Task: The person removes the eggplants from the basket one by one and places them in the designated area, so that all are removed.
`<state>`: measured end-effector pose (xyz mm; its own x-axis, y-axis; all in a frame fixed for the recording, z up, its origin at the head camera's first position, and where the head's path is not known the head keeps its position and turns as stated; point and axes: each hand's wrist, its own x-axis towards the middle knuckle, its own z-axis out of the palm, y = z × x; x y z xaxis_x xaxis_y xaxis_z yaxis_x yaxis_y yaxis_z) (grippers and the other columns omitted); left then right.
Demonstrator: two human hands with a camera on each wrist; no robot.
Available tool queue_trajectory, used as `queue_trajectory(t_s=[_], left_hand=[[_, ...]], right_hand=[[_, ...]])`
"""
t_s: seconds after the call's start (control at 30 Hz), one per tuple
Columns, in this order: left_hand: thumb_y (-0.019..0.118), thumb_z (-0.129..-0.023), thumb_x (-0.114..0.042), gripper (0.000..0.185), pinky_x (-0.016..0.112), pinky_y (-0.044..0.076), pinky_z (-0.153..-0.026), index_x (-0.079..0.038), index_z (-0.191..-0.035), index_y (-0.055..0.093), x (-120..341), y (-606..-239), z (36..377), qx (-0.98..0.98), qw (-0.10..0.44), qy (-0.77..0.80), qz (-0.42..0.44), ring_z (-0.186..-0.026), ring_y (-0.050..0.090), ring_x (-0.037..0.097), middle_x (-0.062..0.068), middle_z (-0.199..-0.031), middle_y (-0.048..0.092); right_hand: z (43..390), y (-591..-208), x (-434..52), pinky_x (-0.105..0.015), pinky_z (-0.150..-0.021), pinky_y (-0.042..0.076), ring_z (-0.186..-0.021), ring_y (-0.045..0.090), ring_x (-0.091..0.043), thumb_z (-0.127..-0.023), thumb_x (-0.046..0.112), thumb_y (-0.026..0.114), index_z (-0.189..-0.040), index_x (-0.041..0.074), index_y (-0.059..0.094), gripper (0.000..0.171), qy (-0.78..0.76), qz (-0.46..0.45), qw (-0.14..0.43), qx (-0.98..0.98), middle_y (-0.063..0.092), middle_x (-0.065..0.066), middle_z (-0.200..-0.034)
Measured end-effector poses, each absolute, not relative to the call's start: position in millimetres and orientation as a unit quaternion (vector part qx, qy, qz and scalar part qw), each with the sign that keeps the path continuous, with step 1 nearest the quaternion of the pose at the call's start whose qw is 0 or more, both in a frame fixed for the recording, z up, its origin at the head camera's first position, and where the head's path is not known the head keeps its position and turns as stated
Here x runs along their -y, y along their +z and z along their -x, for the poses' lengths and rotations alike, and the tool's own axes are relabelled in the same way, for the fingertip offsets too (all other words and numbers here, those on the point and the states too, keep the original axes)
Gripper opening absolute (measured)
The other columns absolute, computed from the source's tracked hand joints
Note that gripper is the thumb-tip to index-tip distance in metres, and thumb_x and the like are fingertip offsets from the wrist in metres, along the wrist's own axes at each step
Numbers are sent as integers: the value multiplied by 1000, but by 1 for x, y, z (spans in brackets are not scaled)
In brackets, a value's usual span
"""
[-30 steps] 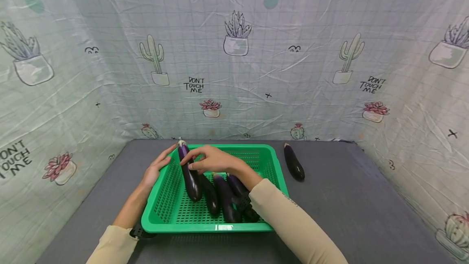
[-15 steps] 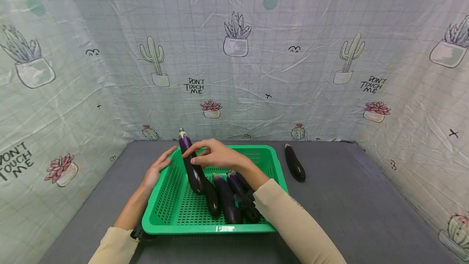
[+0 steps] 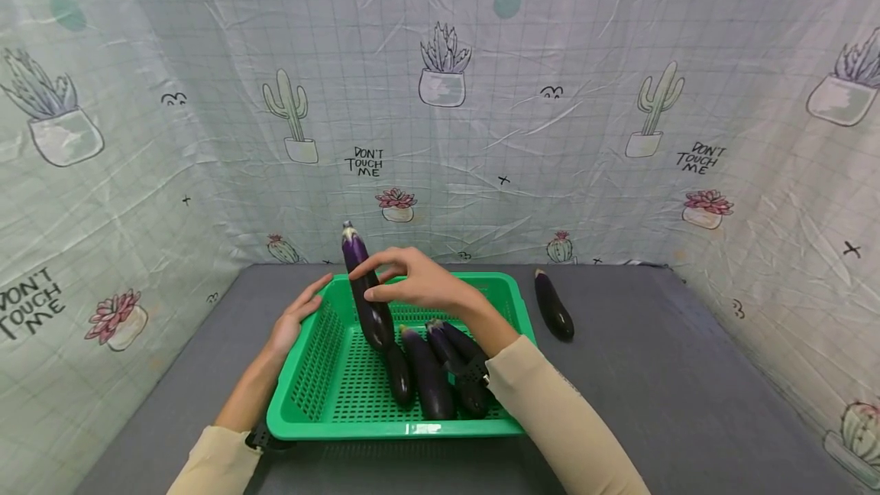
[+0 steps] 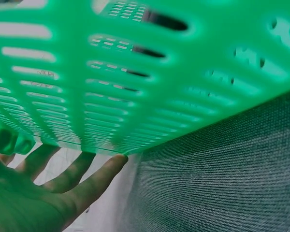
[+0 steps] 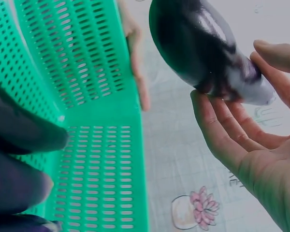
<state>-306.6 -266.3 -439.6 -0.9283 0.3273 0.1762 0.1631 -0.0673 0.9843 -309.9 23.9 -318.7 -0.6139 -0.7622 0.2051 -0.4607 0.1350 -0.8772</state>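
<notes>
Between the thumb and fingers of my right hand (image 3: 419,279) is a long dark eggplant (image 3: 371,319), tilted with its pale stem end up, above the green basket (image 3: 289,429). In the right wrist view the same eggplant (image 5: 198,43) is gripped toward its stem end. My left hand (image 3: 292,323) rests along the basket's left side, fingers extended; in the left wrist view its fingers (image 4: 101,179) touch the perforated wall. Several other eggplants (image 3: 428,384) lie inside the basket, toward its right half, partly hidden by my right wrist.
One more eggplant (image 3: 553,305) lies on the grey table (image 3: 632,388), right of the basket. A cactus-print sheet (image 3: 509,136) hangs behind the table and along both sides.
My right hand has raised the eggplant and shifted it slightly right, its stem end now higher above the basket's back rim. The left hand and basket stay almost in place.
</notes>
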Motion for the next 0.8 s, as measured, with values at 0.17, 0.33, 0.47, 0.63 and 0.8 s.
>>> queue_trajectory(t_s=[0.17,0.33,0.47,0.63,0.8], left_hand=[[29,-116,-24,59,14,52,-97,6,-164,11,266,-440,305,-708,33,683,-176,-118,62,-3,-24,-137,55],[29,-116,-25,60,16,52,-99,5,-164,9,265,-440,304,-695,43,696,-174,-120,62,-2,-24,-137,56],[28,-116,-24,60,17,53,-100,5,-164,7,264,-441,304,-683,49,706,-183,-121,62,-2,-25,-136,57],[28,-116,-22,59,17,53,-100,6,-164,7,265,-442,304,-683,43,704,-193,-122,61,-3,-24,-139,55],[27,-116,-24,59,16,52,-100,5,-164,8,267,-443,304,-694,37,691,-199,-124,59,-4,-24,-143,49]], right_hand=[[304,-311,-30,-35,-97,58,-117,68,-16,-99,15,71,-135,16,68,36,-513,424,126,-736,60,-1,-143],[299,-305,-39,-38,-104,55,-125,64,-22,-96,13,74,-135,16,69,39,-515,422,103,-739,59,-1,-144],[297,-304,-49,-43,-106,54,-131,59,-27,-95,12,75,-135,14,68,40,-520,410,93,-743,53,-3,-150],[294,-301,-62,-46,-106,55,-132,58,-30,-95,11,75,-136,14,67,42,-527,404,78,-744,50,-4,-152],[291,-296,-75,-46,-104,57,-132,57,-33,-94,5,73,-136,9,65,43,-536,413,54,-734,50,-8,-151]])
